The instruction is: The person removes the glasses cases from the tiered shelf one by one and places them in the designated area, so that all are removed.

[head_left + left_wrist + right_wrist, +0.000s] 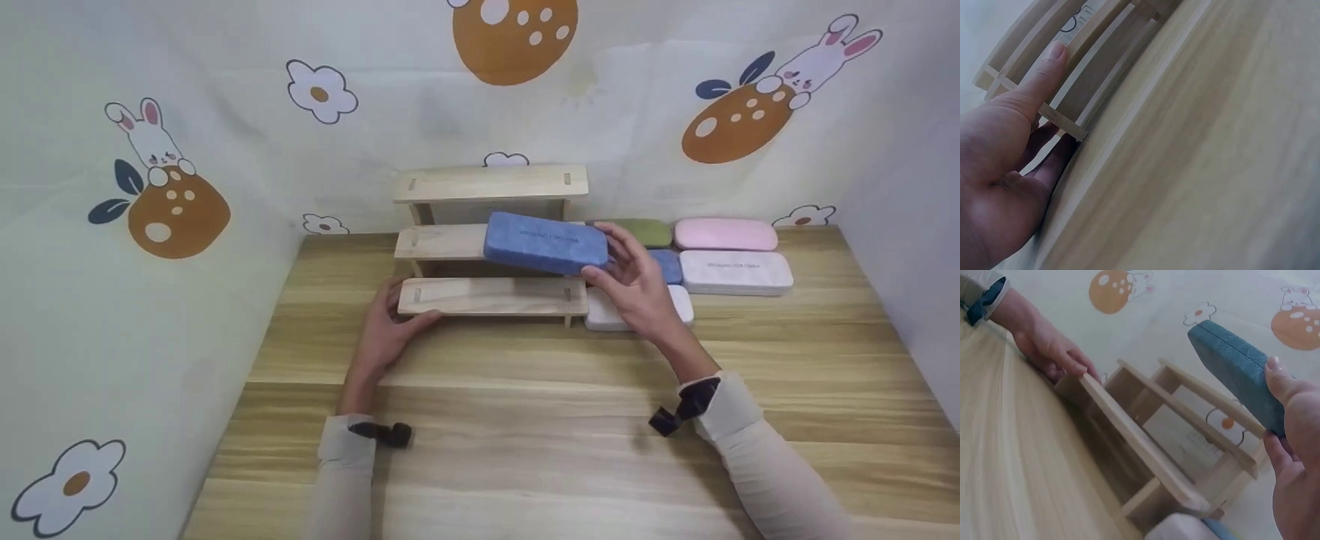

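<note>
A blue glasses case (pixel 546 243) is held by its right end in my right hand (pixel 637 281), between thumb and fingers. It hovers tilted in front of the middle tier of a three-tier wooden shelf (pixel 491 296), and the right wrist view shows the case (pixel 1235 365) apart from the tiers. My left hand (pixel 384 330) grips the shelf's lower left end. In the left wrist view its thumb (pixel 1044 76) lies along the tier's front, while the other fingers go behind the side panel, partly hidden.
Right of the shelf lie a green case (pixel 637 232), a pink case (pixel 726 234), a white case with lettering (pixel 736 273), another blue case (pixel 666 266) and a plain white case (pixel 609 311), some partly behind my right hand. A patterned cloth (pixel 420 112) hangs behind the wooden table (pixel 525 450).
</note>
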`<action>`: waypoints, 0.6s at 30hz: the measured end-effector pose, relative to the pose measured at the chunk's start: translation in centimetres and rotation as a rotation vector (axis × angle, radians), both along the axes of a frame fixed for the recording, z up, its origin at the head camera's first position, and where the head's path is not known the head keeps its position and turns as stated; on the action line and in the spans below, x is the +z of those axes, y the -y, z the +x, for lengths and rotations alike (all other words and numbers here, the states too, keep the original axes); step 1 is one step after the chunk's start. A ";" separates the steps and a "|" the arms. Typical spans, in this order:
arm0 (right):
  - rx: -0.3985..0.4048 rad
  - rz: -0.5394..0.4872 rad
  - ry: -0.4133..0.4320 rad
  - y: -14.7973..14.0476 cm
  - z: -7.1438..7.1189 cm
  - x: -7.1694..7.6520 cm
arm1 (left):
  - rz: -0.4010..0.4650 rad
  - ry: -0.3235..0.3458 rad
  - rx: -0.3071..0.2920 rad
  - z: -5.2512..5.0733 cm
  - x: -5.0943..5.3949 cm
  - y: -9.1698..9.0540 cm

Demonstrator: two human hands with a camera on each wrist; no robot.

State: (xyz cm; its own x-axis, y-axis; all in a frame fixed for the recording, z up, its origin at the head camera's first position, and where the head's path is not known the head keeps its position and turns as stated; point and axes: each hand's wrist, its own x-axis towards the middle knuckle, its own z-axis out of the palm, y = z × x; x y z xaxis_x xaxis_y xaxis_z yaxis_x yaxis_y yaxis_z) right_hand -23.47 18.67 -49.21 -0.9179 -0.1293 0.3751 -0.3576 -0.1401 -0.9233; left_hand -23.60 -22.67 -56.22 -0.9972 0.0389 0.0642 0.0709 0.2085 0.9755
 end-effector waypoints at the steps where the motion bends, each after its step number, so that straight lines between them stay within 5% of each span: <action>1: 0.001 0.001 0.006 -0.3 0.0 -0.2 | -0.002 0.001 0.006 0.0 0.0 0.0; 18: -0.042 0.021 0.073 -4.1 1.3 -2.0 | 0.011 -0.010 0.012 -0.1 0.0 0.0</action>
